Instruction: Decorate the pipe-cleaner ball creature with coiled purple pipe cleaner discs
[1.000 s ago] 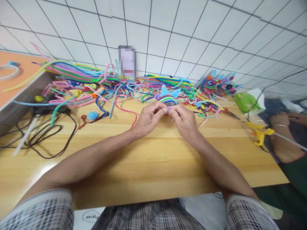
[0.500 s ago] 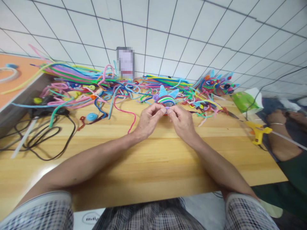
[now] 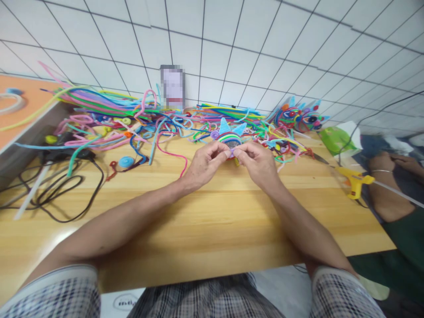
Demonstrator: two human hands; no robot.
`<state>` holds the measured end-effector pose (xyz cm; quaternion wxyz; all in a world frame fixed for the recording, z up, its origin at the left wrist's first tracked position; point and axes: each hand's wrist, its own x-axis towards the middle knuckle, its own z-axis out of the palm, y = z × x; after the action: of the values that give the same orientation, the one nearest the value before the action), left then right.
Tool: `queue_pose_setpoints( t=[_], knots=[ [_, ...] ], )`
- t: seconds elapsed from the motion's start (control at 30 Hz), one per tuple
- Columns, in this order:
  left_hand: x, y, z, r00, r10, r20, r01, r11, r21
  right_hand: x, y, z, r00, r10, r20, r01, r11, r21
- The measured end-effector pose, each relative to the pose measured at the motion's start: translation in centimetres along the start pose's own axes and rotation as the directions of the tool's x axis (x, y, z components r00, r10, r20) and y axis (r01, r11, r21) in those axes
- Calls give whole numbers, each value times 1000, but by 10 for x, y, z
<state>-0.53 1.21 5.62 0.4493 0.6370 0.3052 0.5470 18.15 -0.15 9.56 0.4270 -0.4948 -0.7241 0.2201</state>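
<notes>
Fingertips of my left hand [image 3: 209, 162] and my right hand [image 3: 257, 164] meet in a pinch over the middle of the table. Between them shows a small purple piece of pipe cleaner [image 3: 232, 152], mostly covered by the fingers. Just behind stands a pipe-cleaner animal head [image 3: 229, 138] with pointed light-blue ears, striped coloured rows and a dark grey patch. A purple coil sits on its left side. My hands hide its lower part, and I cannot tell whether they touch it.
Loose pipe cleaners [image 3: 112, 106] heap along the wall. Finished pipe-cleaner heads [image 3: 300, 117] stand back right, near a green-and-white packet [image 3: 341, 137]. A yellow glue gun [image 3: 356, 180] lies at right beside another person's arm [image 3: 384, 194]. Black cable [image 3: 79, 181] coils at left, near a blue disc [image 3: 126, 162].
My right hand has shifted slightly right, and the fingertips are a little further apart. More of the purple piece shows between them. My left hand has barely moved.
</notes>
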Motion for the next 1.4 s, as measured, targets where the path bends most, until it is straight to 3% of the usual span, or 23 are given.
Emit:
queue_pose_setpoints(
  t=[0.23, 0.47, 0.6, 0.77, 0.9, 1.1, 1.4],
  knots=[
    [1, 1, 0, 996, -78, -33, 73, 988, -137, -1, -1, 4, 999, -32, -40, 35, 998, 56],
    [-5, 0, 7, 980, -172, -96, 149, 966, -212, -9, 0, 19, 996, 37, -85, -30, 996, 85],
    [-3, -3, 5, 991, -117, -65, 102, 975, -198, -8, -1, 14, 997, -2, -76, 4, 999, 32],
    [3, -3, -3, 999, 1, 44, 0, 1000, -29, -3, -4, 1, 992, -128, -8, 126, 985, -115],
    [2, -3, -4, 1000, 3, 1, -3, 1000, 1, -4, -2, 3, 998, -64, -28, 62, 996, -66],
    [-1, 0, 3, 996, -47, -76, 37, 991, -125, -6, -2, 16, 994, 77, -81, -60, 979, 195],
    [-1, 7, 7, 966, -237, -105, 197, 934, -299, -11, 6, 20, 983, -62, -176, 80, 992, 99]
  ],
)
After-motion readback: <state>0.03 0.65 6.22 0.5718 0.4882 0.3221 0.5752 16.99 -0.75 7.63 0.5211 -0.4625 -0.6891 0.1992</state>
